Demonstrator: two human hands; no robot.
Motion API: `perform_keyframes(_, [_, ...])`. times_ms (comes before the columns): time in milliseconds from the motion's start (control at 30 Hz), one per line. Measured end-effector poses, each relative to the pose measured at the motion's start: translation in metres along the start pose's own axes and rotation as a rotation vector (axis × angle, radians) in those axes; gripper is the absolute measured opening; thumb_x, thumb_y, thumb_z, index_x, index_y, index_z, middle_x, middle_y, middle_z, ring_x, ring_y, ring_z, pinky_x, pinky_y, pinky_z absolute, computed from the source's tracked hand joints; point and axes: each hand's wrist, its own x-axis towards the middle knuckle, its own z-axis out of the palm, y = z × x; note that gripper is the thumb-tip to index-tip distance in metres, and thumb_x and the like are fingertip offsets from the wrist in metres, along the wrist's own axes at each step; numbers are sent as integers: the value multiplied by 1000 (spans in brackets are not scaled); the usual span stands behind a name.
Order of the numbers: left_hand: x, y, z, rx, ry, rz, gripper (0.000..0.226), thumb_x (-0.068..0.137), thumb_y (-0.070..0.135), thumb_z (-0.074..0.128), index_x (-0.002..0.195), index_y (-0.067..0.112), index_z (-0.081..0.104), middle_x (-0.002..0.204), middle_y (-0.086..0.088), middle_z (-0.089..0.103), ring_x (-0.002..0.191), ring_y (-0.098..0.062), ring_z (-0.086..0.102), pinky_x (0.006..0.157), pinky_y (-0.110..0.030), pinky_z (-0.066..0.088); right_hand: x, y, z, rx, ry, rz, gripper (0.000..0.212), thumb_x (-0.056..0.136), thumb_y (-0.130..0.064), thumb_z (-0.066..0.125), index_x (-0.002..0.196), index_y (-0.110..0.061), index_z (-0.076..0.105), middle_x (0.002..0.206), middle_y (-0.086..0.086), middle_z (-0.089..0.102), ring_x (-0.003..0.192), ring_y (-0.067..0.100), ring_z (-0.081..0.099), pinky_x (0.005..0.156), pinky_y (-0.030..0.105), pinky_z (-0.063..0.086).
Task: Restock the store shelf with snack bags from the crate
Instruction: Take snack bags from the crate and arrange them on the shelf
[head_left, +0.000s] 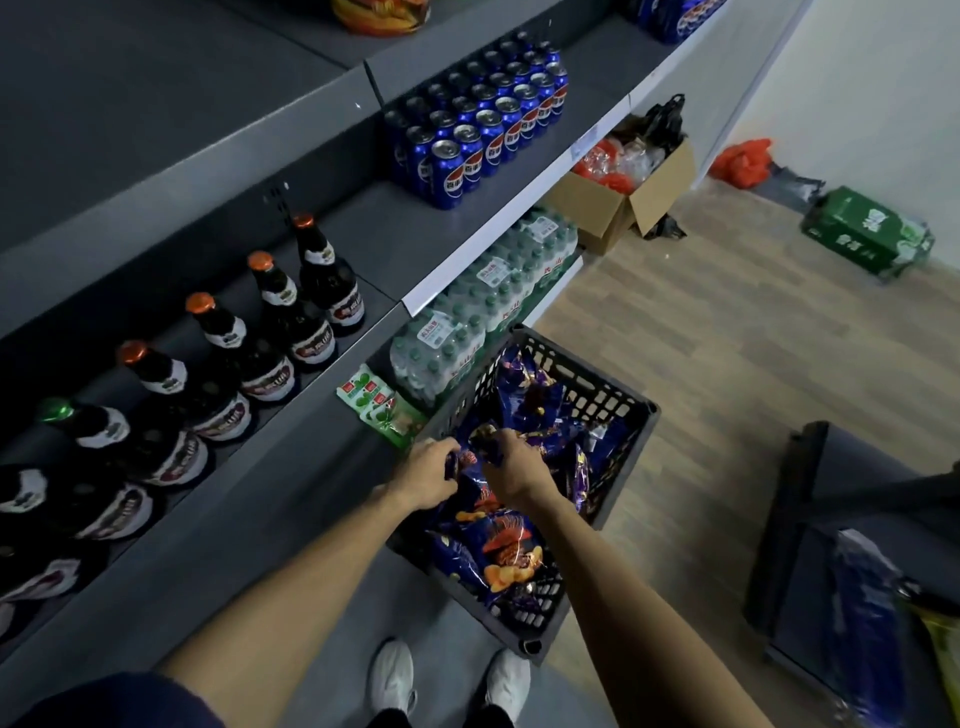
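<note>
**Clerk A:** Item one, the crate (618, 405). Where is it sitting?

**Clerk B:** Black, lattice-walled, sitting on the floor against the foot of the shelf unit (291, 499), just ahead of the person's white shoes (447, 680). It is holding a heap of dark blue snack bags (498, 551) printed with orange chips.

**Clerk A:** Item two, the hands.

**Clerk B:** Both are reaching down into the crate. The left hand (428, 475) is curling its fingers around the edge of a blue bag near the crate's shelf-side wall. The right hand (511, 465) is gripping the top of a bag beside it, fingers folded over the crinkled film. Whether the two are sharing one bag, I cannot tell.

**Clerk A:** Shelf stock, middle tier?

**Clerk B:** Dark glass bottles (270, 332) with orange caps are standing in a slanting row along the left; one green-capped bottle (85, 423) is standing among them. Further right, a shrink-wrapped block of blue cans (478, 124).

**Clerk A:** Lowest tier?

**Clerk B:** Small green-and-white packets (374, 402) are lying just beside the crate, then wrapped packs of water bottles (467, 322).

**Clerk A:** Floor lots?

**Clerk B:** An open cardboard box (623, 202) of red-and-clear wrapped goods, a red plastic bag (740, 161), and a green case (867, 234) are lying well apart on the wood-look floor.
</note>
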Motion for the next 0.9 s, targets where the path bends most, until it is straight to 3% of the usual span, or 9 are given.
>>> perform_keyframes(167, [32,-26,36,46,-37,-62,46,84,15,66,128,20,53,125,-13,52,122,-32,49,98,-36,44,31,29,32,-47,-98,35,52,94,-23,55,143,-17,38,138,11,50,119,30,54,98,40,47])
perform_keyframes(333, [52,-42,58,40,-85,-121,58,86,15,62,139,30,43,141,-15,39,134,-36,39,105,-43,42,55,41,57,-89,-184,26,61,93,-18,53,149,-16,31,149,11,38,129,32,47,106,42,43])
perform_keyframes(400, [56,-48,65,36,-115,-139,68,88,13,60,145,36,34,147,-14,32,135,-35,38,107,-41,40,63,45,66,-119,-221,39,67,93,-20,55,153,-21,24,159,11,22,136,33,42,107,44,42])
perform_keyframes(500, [60,-53,75,37,-174,-147,74,91,10,57,150,41,24,149,-12,29,132,-33,42,104,-37,42,71,53,78,-160,-282,84,82,91,-12,59,155,-35,15,164,12,0,134,35,46,96,41,50])
perform_keyframes(600, [60,-60,84,63,-153,-115,58,91,13,56,139,38,36,135,-9,44,116,-30,54,93,-40,49,71,59,86,-160,-235,104,71,88,-18,66,148,-30,29,157,12,19,125,37,53,94,42,51])
perform_keyframes(667, [56,-63,87,88,-48,-92,38,91,18,60,123,30,42,117,-7,57,101,-29,61,79,-40,53,64,62,87,-106,-161,106,57,86,-35,67,136,-24,41,139,8,39,114,32,57,93,43,52])
perform_keyframes(767, [48,-66,84,138,131,-66,28,92,20,60,112,25,41,101,-8,66,92,-32,65,69,-44,53,47,67,81,-33,-35,102,43,86,-59,57,109,-23,52,112,-2,47,94,19,57,83,38,52])
perform_keyframes(900, [32,-58,70,158,241,-52,27,91,4,48,109,22,40,99,-8,67,88,-33,65,65,-46,53,25,72,55,24,87,48,27,93,-50,52,106,-26,53,111,-6,50,88,9,54,81,34,53])
